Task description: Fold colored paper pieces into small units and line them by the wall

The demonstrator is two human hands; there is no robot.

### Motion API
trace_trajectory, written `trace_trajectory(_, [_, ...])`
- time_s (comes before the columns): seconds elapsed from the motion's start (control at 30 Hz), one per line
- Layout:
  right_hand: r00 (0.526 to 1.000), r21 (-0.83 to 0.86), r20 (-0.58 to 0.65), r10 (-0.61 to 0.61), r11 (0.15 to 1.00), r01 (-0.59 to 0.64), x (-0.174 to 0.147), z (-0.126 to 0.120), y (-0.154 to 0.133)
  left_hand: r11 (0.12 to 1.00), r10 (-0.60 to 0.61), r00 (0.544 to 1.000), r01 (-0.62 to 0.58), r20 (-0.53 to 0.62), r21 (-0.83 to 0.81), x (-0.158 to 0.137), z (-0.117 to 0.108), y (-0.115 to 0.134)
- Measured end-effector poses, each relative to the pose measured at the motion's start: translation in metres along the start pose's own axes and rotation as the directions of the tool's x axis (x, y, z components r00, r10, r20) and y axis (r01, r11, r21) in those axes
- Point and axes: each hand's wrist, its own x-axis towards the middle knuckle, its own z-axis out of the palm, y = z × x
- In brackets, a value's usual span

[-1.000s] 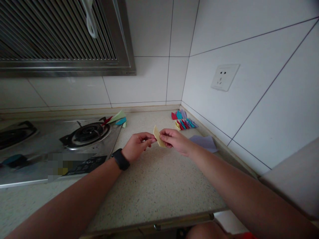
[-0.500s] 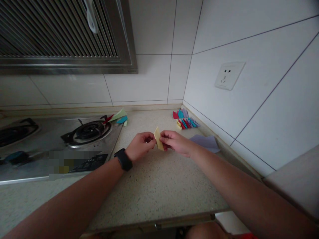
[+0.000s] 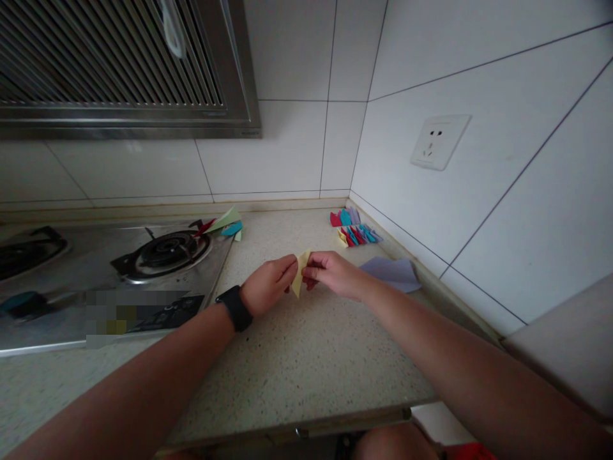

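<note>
A small folded piece of yellow paper (image 3: 299,271) is held up over the counter between my two hands. My left hand (image 3: 271,281), with a black watch on its wrist, pinches the paper's left side. From the other side, my right hand (image 3: 330,273) grips it between thumb and fingers. Parts of the paper are hidden behind my fingers. Just beyond my right forearm lies a flat lilac sheet of paper (image 3: 393,273). Farther back stands a row of folded paper pieces (image 3: 358,236) in yellow, red, blue and lilac, with a shorter row (image 3: 345,218) behind it.
On the left, a gas stove (image 3: 96,255) is set into the speckled counter (image 3: 306,364). Green, red and blue paper scraps (image 3: 225,222) lie at its back right corner. A range hood (image 3: 119,70) hangs above. The tiled wall on the right carries a socket (image 3: 440,142).
The yellow paper has turned in my fingers: its top now leans right and its lower point hangs down to the left. Both hands still hold it, and the view has shifted slightly.
</note>
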Motion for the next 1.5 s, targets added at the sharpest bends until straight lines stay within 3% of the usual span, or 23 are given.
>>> trace_trajectory(0.47, [0.999,-0.025,0.032,-0.041,0.999,0.042,-0.003,0.001,-0.007,0.986,0.04,0.994,-0.055,0.101,0.157,-0.003,-0.001,0.002])
trace_trajectory(0.73, [0.998,-0.048,0.049,-0.046,0.998,0.049,-0.002,0.001,-0.005,0.922,0.02,0.991,-0.069,0.13,0.381,-0.006,-0.003,0.002])
trace_trajectory(0.9, [0.996,-0.058,0.071,-0.046,0.997,0.05,-0.003,0.0,-0.006,0.907,-0.001,0.975,-0.093,0.224,0.411,-0.004,-0.004,0.002])
trace_trajectory(1.1, [0.992,-0.08,0.116,-0.057,0.995,0.067,-0.004,-0.004,-0.006,0.891,0.07,0.97,-0.165,0.233,0.422,-0.003,0.001,0.001])
trace_trajectory(1.3, [0.991,-0.051,0.119,-0.063,0.996,0.069,-0.003,-0.004,-0.005,0.842,0.052,0.965,-0.181,0.258,0.507,-0.003,0.0,0.004])
trace_trajectory(1.5, [0.996,-0.086,0.089,-0.011,0.996,0.018,-0.003,-0.007,-0.008,0.8,0.038,0.983,-0.136,0.178,0.585,-0.004,-0.005,0.001])
